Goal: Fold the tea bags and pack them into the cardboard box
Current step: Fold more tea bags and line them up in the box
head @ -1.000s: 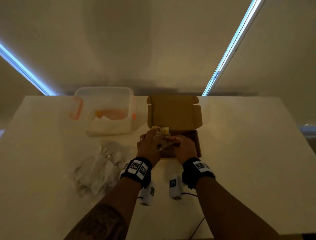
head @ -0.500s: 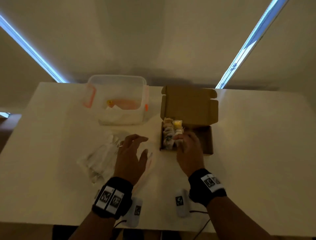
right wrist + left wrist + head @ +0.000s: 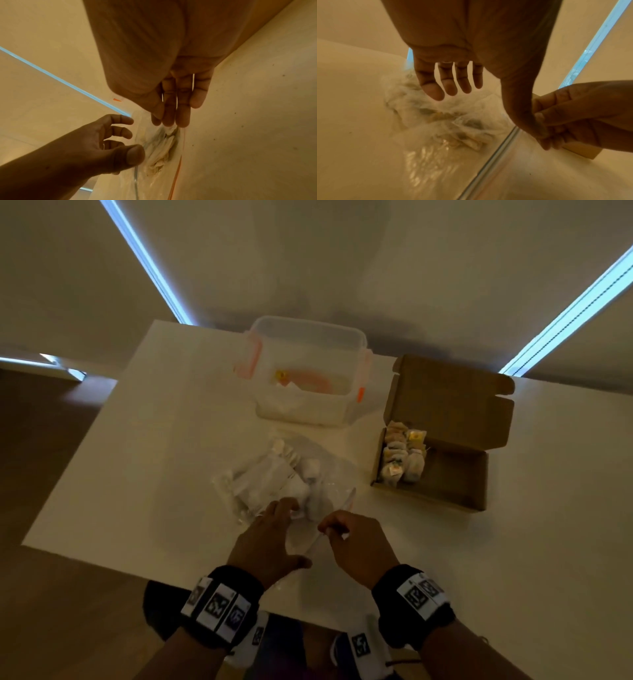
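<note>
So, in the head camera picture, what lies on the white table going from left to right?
Clear plastic bag of loose white tea bags → clear plastic tub with orange clips → open brown cardboard box with folded tea bags packed at its left end.

Cardboard box [image 3: 448,409]: matt brown. Plastic bag [image 3: 274,481]: clear, glossy, crinkled. Tub [image 3: 308,378]: translucent plastic, orange clips. Table [image 3: 154,457]: smooth, matt white.

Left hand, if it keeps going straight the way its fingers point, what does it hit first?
Most likely the clear plastic bag of loose tea bags. The left hand points its spread fingers right at the bag's near end; whether they touch it already is unclear.
</note>
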The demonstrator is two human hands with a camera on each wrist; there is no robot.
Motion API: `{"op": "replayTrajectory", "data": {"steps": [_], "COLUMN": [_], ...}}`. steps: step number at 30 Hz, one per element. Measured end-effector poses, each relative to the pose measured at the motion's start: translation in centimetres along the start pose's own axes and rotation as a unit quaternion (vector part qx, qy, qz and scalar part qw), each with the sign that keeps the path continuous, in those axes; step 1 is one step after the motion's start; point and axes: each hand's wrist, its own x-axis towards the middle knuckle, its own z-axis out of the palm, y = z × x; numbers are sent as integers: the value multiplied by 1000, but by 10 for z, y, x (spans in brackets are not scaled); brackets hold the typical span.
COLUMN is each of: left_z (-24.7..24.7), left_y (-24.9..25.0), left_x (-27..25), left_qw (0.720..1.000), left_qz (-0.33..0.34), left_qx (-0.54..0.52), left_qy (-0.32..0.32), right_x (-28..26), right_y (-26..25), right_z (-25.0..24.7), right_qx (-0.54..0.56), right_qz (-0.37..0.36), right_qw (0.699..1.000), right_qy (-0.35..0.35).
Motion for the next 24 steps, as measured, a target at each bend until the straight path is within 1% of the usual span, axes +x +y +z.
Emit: {"op": "replayTrajectory", "data": {"steps": [1, 2, 5, 7, 9, 11, 13, 14, 17, 18, 21, 24], "left_z": [0, 0, -12, -27, -45, -62, -76, -82, -96, -99, -106, -113], "left_y": [1, 2, 3, 3, 5, 5, 5, 5, 7, 7, 10, 13], "left_x": [0, 0, -2, -4, -5, -2, 2, 3, 7, 8, 5, -1], "left_qw": [1000, 999, 987, 976, 969, 969, 973, 976, 984, 984, 981, 973], "left_qz": [11, 20, 19, 32, 64, 93, 113, 110, 74, 73, 95, 128], "left_qx": [8, -1, -69, -92, -82, -70, -32, -7, 12, 19, 42, 69], "left_qy": [5, 34, 147, 196, 222, 220, 198, 186, 164, 163, 163, 179], "right_x": [-1, -3, -10, -12, -5, 6, 16, 21, 31, 34, 41, 48], "right_y": [-3, -6, -14, -17, -17, -18, -19, -22, -33, -38, -55, -72], "right_z": [1, 2, 2, 3, 8, 11, 10, 8, -1, -2, 0, 4], "right_qx": [10, 20, 40, 21, -32, -84, -130, -144, -99, -82, -51, -5], "right_qz": [-3, -13, -82, -133, -149, -103, -38, -21, -17, -15, -30, -57], "right_qw": [1000, 1000, 995, 991, 988, 989, 988, 987, 995, 996, 998, 998], "right_qy": [10, 16, 29, 5, -40, -69, -72, -64, -27, -22, -8, 38]}}
